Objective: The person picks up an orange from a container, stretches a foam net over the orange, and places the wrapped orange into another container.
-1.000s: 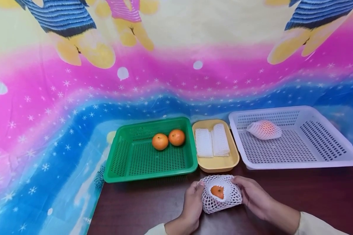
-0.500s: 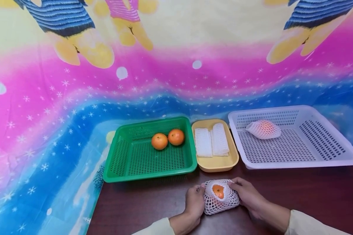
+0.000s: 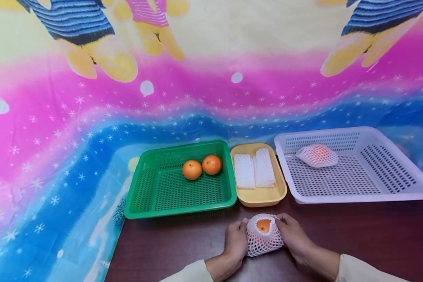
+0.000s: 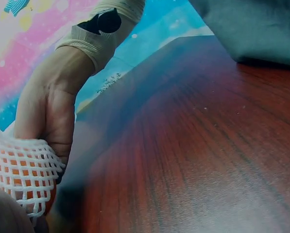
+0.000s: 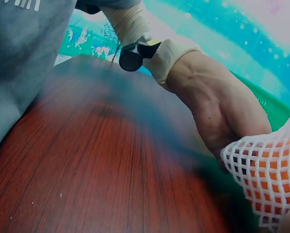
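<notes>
An orange sits inside a white foam fruit net, its top showing through the net's round opening. My left hand grips the net's left side, thumb on top. On the right side, my right hand pinches the net near the opening's rim. In the left wrist view the right hand is seen beside the foam mesh. The right wrist view shows the left hand across the net, with orange peel behind the mesh. Most fingertips are hidden behind the net.
A green basket with two oranges stands at the back left. Beside it, a yellow tray bears folded foam nets. A white basket at the right holds a netted fruit. A patterned cloth hangs behind.
Both hands have come closer together, the right one shifting left. The net now looks narrower and rounder about the orange, and its opening has tipped a little away from me.
</notes>
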A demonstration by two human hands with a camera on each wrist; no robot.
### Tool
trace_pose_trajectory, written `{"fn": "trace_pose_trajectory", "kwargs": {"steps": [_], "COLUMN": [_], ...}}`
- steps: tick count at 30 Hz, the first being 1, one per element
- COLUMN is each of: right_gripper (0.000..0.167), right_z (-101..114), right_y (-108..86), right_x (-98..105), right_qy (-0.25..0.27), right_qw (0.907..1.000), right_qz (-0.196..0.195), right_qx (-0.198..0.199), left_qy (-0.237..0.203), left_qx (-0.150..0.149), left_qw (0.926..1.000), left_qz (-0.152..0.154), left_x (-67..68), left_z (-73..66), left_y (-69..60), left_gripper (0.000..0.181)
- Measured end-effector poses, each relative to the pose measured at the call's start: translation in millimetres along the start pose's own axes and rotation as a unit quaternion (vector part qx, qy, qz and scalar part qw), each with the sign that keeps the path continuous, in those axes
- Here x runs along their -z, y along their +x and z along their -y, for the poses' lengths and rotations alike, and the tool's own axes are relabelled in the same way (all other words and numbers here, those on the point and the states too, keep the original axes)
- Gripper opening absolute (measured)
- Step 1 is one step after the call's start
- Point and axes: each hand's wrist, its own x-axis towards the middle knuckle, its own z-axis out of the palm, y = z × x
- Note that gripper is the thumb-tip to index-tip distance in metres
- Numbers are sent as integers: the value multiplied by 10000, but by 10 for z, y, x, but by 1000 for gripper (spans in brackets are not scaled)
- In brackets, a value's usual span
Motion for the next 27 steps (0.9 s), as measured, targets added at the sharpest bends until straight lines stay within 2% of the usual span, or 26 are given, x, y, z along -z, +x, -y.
{"fn": "trace_pose_trajectory", "kwargs": {"steps": [5,14,21,27], "right_gripper": [23,25,27,31], "right_z": [33,112,207,267], "right_y": [12,10,0,-9], "right_x": [-42,-56,-63,-61], "right_qy": [90,28,-161,-35], "right_qw": [9998,9992,9979,9977], "right_qz": [-129,-309,-473,-567], "right_qx": [96,235,411,382], "left_qy": [128,-15,-898,-1328], "left_qx": [-204,50,260,603], "left_qw": [9995,9997,9948,9883], "left_qz": [-211,226,412,449], "left_x": [-1,26,21,-15], "left_z": [-37,-100,-149,-198], "left_y": [36,58,42,43], "left_gripper": [38,36,39,33]}}
